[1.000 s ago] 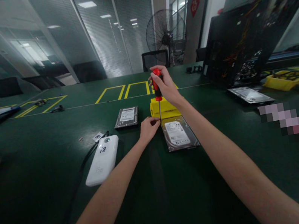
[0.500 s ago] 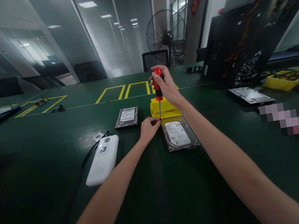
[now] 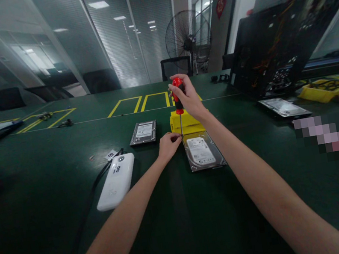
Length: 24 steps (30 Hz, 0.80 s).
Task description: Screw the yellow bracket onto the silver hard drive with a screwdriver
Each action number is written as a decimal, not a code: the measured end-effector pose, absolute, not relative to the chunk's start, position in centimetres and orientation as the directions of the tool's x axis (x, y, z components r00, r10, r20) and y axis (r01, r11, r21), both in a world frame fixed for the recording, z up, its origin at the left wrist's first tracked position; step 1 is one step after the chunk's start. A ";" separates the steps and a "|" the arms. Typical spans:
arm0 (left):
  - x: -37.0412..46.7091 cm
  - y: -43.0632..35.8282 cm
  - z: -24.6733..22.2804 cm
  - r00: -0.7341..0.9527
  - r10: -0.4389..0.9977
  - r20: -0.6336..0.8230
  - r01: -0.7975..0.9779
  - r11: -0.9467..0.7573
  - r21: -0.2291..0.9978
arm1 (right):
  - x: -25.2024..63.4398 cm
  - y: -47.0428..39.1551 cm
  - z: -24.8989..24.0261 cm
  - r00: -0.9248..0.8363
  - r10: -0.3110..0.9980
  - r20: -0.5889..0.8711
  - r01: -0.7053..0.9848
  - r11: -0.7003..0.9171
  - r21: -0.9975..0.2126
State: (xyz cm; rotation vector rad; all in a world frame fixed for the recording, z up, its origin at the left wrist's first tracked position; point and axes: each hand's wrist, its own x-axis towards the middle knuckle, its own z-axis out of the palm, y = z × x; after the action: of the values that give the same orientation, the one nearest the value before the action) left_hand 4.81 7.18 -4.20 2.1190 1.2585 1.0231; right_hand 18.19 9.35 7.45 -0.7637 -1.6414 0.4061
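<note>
glass partitions (image 3: 60,41) stand beyond the green table (image 3: 162,241). at left lies a white device (image 3: 117,182); then the left hand (image 3: 169,145) bunches its fingertips by the screwdriver's (image 3: 179,104) tip, though i cannot tell if they pinch anything. the right hand (image 3: 187,95) grasps the handle, shaft near upright at the hard drive's (image 3: 201,151) far left corner. pressing straight down and turning slowly looks safest. on the right sits a yellow basket (image 3: 322,96).
</note>
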 end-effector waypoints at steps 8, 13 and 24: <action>4.8 7.1 -4.1 0.298 0.882 0.365 0.534 -0.471 0.702 | 18.0 9.1 7.5 -0.044 0.632 0.774 0.262 0.755 -0.601; 4.8 7.1 -4.2 0.307 0.874 0.377 0.515 -0.486 0.706 | 18.0 8.9 7.5 -0.021 0.630 0.776 0.258 0.754 -0.604; 4.8 7.1 -4.2 0.298 0.878 0.375 0.536 -0.479 0.695 | 17.9 9.0 7.6 -0.010 0.657 0.754 0.228 0.735 -0.638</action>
State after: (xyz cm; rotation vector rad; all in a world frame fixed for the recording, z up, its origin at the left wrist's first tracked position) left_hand 4.76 7.15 -4.22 2.1303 1.2607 1.0375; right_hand 17.87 8.99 7.60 -0.7360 -1.5821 0.3934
